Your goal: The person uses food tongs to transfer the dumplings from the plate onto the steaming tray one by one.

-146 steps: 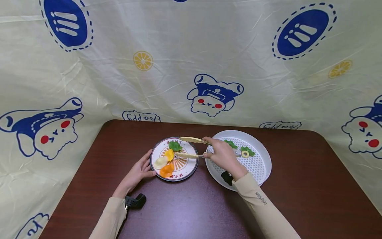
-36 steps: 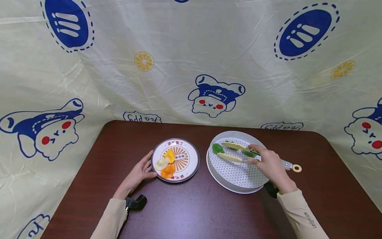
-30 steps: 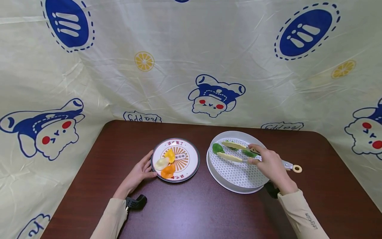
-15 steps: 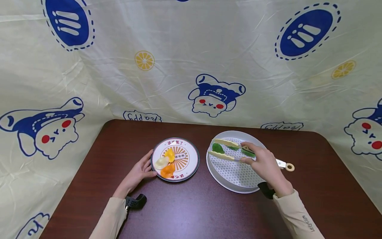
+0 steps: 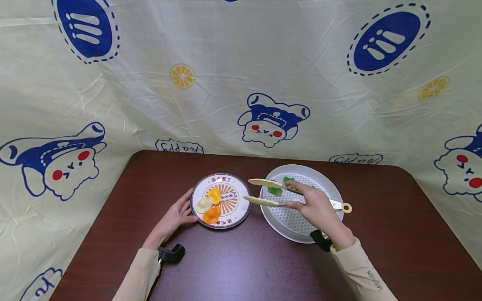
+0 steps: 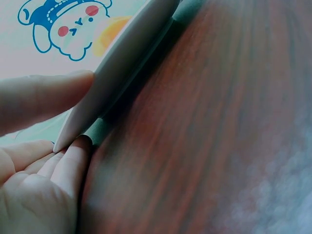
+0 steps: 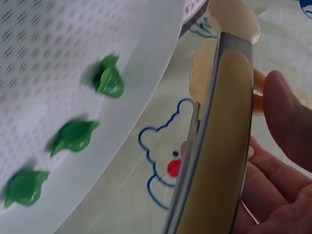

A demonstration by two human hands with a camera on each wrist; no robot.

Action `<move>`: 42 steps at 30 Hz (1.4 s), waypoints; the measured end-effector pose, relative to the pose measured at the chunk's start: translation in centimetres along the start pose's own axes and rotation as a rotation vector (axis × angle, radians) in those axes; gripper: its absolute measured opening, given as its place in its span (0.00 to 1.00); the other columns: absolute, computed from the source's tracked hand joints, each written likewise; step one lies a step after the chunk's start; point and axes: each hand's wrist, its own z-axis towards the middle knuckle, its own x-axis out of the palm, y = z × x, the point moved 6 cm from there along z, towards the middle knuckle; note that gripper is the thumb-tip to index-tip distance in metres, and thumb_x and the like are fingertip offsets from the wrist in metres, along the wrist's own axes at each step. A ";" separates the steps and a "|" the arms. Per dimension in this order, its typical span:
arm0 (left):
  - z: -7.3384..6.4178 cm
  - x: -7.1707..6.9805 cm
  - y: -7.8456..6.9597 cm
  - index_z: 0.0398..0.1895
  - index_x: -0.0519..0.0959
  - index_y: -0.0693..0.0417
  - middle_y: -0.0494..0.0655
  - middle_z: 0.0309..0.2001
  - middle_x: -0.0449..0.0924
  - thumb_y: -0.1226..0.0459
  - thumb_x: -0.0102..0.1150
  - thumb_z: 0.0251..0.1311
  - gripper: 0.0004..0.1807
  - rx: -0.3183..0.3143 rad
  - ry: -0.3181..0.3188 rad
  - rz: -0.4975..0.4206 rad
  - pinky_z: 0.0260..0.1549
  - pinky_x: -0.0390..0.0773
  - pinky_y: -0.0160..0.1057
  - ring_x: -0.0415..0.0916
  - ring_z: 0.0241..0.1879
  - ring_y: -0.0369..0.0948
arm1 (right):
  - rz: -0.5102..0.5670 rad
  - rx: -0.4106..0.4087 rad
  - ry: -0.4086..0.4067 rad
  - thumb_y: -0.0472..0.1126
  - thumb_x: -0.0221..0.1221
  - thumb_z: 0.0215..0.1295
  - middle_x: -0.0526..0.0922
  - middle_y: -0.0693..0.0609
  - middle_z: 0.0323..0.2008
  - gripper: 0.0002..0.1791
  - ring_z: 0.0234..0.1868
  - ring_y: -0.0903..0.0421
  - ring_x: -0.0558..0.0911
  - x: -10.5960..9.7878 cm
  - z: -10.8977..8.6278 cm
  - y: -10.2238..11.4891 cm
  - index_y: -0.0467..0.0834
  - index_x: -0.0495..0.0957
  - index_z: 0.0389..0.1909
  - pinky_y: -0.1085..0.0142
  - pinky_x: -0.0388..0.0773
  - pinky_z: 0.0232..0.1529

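Note:
On the brown table, my left hand (image 5: pixel 174 215) holds the left rim of a round white plate (image 5: pixel 237 209) with a printed sunburst. The left wrist view shows fingers on both sides of the plate's rim (image 6: pixel 117 63). On the plate lie a yellow piece (image 5: pixel 214 195), a cream piece (image 5: pixel 203 205) and an orange piece (image 5: pixel 211 215). My right hand (image 5: pixel 314 207) grips metal tongs (image 5: pixel 263 201) with cream tips. The tongs are spread and hold nothing; their tips are near the plate's right rim, the lower one overlapping it in the head view.
Beneath my right hand stands a white perforated drain basket (image 5: pixel 290 219) in a white basin (image 5: pixel 271 223). Three green leafy pieces show in the right wrist view, one a green leaf (image 7: pixel 73 136) in the middle. A printed cloth (image 5: pixel 211 113) hangs behind the table.
Since 4.9 seconds ago, a green leaf has gone from the plate into the drain basket. In the last second, my right hand has moved the tongs left toward the plate. My left hand stays.

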 end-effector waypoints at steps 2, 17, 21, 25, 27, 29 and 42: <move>0.0 0.0 0.0 0.76 0.40 0.57 0.54 0.76 0.37 0.78 0.61 0.53 0.52 0.000 0.000 0.002 0.60 0.62 0.36 0.44 0.72 0.49 | 0.011 -0.019 0.008 0.35 0.70 0.52 0.82 0.43 0.48 0.28 0.46 0.43 0.80 0.5 0.1 0.6 0.38 0.76 0.56 0.47 0.76 0.45; 0.0 0.0 0.0 0.76 0.40 0.57 0.55 0.76 0.37 0.78 0.61 0.54 0.52 0.001 0.003 0.006 0.60 0.61 0.36 0.43 0.72 0.50 | 0.041 -0.132 0.093 0.36 0.71 0.49 0.81 0.47 0.50 0.30 0.50 0.47 0.80 3.8 1.1 4.1 0.38 0.76 0.56 0.51 0.77 0.48; 0.0 0.0 0.0 0.76 0.40 0.58 0.55 0.76 0.37 0.77 0.61 0.54 0.52 0.001 0.004 0.010 0.61 0.60 0.37 0.44 0.72 0.50 | 0.027 -0.158 0.114 0.38 0.71 0.49 0.82 0.48 0.50 0.30 0.50 0.48 0.80 4.6 1.2 4.7 0.39 0.76 0.56 0.52 0.76 0.49; 0.0 0.0 0.0 0.76 0.40 0.58 0.55 0.76 0.37 0.77 0.62 0.54 0.52 0.006 0.007 0.013 0.61 0.60 0.36 0.43 0.72 0.50 | 0.015 -0.176 0.135 0.38 0.71 0.49 0.82 0.48 0.48 0.29 0.48 0.49 0.80 5.3 1.4 5.2 0.39 0.76 0.55 0.53 0.77 0.48; 0.0 0.0 0.0 0.76 0.40 0.58 0.55 0.76 0.37 0.77 0.62 0.54 0.52 0.007 0.006 0.014 0.61 0.60 0.36 0.43 0.72 0.49 | 0.013 -0.175 0.147 0.39 0.71 0.49 0.82 0.48 0.48 0.29 0.47 0.49 0.80 5.5 1.5 5.5 0.39 0.76 0.55 0.52 0.77 0.47; -0.1 0.0 -0.1 0.76 0.40 0.58 0.55 0.76 0.37 0.77 0.62 0.54 0.52 0.010 0.008 0.014 0.60 0.61 0.35 0.44 0.72 0.49 | 0.011 -0.172 0.158 0.39 0.71 0.49 0.82 0.47 0.48 0.29 0.48 0.49 0.80 5.8 1.6 5.6 0.39 0.76 0.55 0.52 0.76 0.48; -0.1 0.0 -0.3 0.75 0.39 0.61 0.57 0.75 0.37 0.78 0.61 0.53 0.52 0.042 0.027 -0.001 0.59 0.64 0.32 0.43 0.72 0.50 | 0.004 -0.154 0.218 0.39 0.69 0.53 0.83 0.45 0.46 0.26 0.45 0.47 0.81 7.1 2.0 5.6 0.38 0.77 0.54 0.52 0.77 0.46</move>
